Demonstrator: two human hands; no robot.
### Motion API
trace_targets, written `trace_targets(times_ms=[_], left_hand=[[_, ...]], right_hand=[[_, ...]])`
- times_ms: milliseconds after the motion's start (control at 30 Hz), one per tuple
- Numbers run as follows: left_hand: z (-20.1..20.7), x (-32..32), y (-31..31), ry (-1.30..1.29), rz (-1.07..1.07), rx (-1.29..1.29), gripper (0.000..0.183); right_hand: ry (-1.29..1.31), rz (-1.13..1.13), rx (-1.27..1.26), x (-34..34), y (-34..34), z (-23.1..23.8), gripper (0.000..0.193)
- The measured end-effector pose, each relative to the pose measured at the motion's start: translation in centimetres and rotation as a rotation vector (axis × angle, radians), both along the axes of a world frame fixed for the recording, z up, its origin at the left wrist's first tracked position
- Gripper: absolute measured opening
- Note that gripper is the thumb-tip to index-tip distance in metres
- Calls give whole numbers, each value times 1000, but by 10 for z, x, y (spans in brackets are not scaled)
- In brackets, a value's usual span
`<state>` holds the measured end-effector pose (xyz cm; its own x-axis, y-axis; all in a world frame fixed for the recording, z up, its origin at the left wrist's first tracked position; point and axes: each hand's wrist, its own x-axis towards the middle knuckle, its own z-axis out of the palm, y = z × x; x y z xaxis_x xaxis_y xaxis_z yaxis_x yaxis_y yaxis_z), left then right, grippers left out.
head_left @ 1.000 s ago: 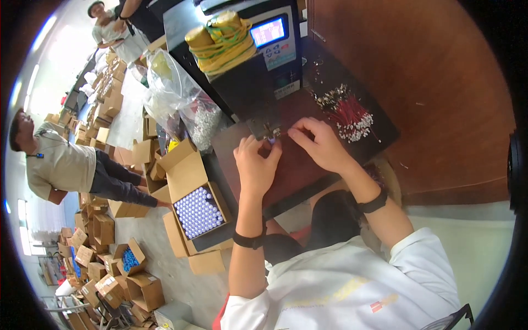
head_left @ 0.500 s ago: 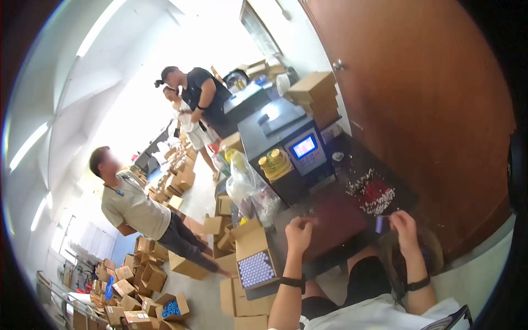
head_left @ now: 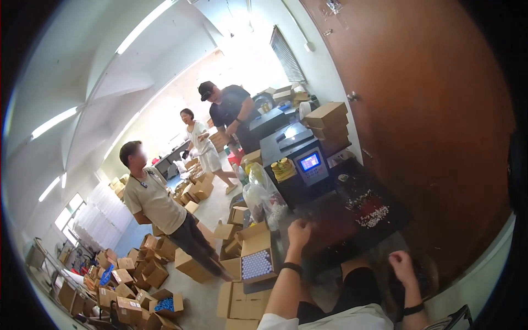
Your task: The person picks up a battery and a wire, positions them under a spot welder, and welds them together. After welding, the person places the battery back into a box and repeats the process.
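My left hand (head_left: 298, 232) hovers over the left part of the dark table (head_left: 324, 234), its fingertips pinched together. Whatever lies between them is too small to make out. Beyond the table's near right edge, my right hand (head_left: 401, 267) hangs low beside my knee with its fingers curled in. No object shows in it. A pile of small white pieces (head_left: 374, 216) lies on the table, with small red pieces (head_left: 360, 207) behind it. Left of my left forearm, an open carton (head_left: 257, 242) holds rows of pale purple cylinders (head_left: 257, 265).
A dark machine with a lit screen (head_left: 310, 161) stands at the table's back, yellow rolls (head_left: 283, 169) on its side. Plastic bags (head_left: 258, 192) hang beside it. Several cartons (head_left: 148, 258) cover the floor at left. Three people stand beyond; a brown door (head_left: 418, 110) is at right.
My right hand has drawn back and down from the white pieces; the purple cylinder it held no longer shows. My left hand stays pinched over the table. The view has shifted.
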<state>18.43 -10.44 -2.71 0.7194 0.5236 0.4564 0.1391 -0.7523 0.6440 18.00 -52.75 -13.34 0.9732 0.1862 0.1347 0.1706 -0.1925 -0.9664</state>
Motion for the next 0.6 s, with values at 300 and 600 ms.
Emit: trace_targets(times_ms=[300,600], left_hand=[[0,-48,-22,98,-12,194,27],[-4,-60,-33,94,55,373,36]], right_hand=[[135,329,-175,-71,33,-20,19],[166,327,-153,-79,22,-54,19]])
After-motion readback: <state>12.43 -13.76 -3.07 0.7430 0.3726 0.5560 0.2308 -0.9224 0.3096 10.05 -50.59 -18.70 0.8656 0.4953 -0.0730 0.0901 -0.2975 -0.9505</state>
